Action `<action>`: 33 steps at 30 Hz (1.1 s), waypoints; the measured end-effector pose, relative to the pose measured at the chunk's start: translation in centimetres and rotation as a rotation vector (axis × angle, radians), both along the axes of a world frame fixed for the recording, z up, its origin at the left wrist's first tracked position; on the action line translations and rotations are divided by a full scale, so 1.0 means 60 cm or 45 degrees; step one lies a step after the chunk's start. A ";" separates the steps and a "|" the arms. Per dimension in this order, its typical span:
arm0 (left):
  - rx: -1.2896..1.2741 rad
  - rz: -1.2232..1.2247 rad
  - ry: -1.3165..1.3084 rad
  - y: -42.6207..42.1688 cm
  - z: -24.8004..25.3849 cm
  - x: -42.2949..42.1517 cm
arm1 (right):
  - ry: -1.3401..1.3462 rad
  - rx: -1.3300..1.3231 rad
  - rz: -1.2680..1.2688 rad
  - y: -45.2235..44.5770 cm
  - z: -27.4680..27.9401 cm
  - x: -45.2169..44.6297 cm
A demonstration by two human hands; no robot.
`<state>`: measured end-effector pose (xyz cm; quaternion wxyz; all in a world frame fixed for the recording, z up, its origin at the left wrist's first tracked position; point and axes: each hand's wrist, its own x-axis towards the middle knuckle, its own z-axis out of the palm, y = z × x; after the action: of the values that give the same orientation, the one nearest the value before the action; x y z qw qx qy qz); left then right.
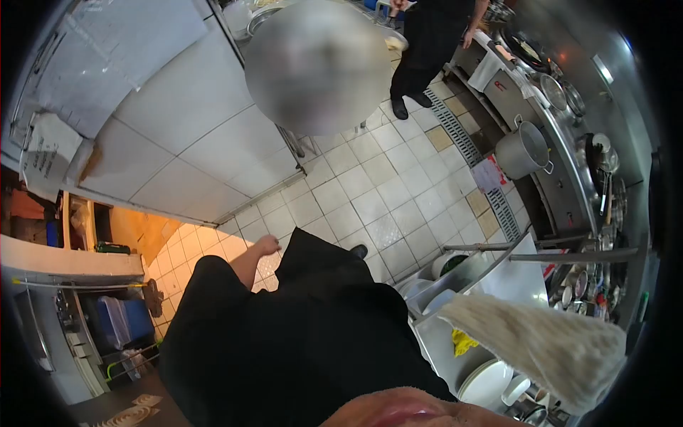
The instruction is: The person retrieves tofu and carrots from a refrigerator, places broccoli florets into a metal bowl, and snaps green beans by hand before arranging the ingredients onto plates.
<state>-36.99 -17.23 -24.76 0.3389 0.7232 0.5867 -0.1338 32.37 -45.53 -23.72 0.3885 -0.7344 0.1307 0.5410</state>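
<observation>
The black garment (302, 341) (plain, loosely draped) hangs beside the left hand (268, 245).

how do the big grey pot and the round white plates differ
Colour: the pot is dull metallic grey, while the plates are white.
Shape: the pot is deep with tall walls, whereas the plates look shallow and flat.
Number: there is one pot here, but the plates are stacked, at least two together.
Both have round rims, and no hand is touching either.
</observation>
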 end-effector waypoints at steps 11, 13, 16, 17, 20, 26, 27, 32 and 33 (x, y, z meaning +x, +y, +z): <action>-0.033 1.095 -0.758 0.351 0.257 0.111 | -0.050 0.162 0.189 0.307 0.051 -0.008; -0.083 1.307 -0.903 0.378 0.262 0.120 | -0.053 0.169 0.210 0.349 0.059 -0.020; 0.056 1.450 -1.072 0.436 0.242 0.101 | -0.062 0.152 0.229 0.403 0.069 -0.041; 0.152 1.492 -1.143 0.465 0.229 0.094 | -0.068 0.138 0.221 0.415 0.073 -0.050; 0.582 1.519 -1.278 0.569 0.233 0.081 | -0.094 0.075 0.172 0.435 0.083 -0.080; 1.093 1.545 -1.670 0.950 0.387 0.035 | -0.133 -0.107 0.012 0.453 0.112 -0.158; 1.128 1.589 -1.735 1.035 0.401 0.017 | -0.140 -0.136 -0.016 0.456 0.119 -0.173; 0.265 1.796 -2.312 1.311 0.413 -0.109 | -0.166 -0.246 -0.154 0.460 0.159 -0.247; 0.121 1.856 -2.365 1.346 0.398 -0.131 | -0.166 -0.260 -0.185 0.458 0.164 -0.262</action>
<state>-44.86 63.53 -0.88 0.6047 0.0496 0.3940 0.6904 16.66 -18.07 -13.91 0.3574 -0.7924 0.2124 0.4465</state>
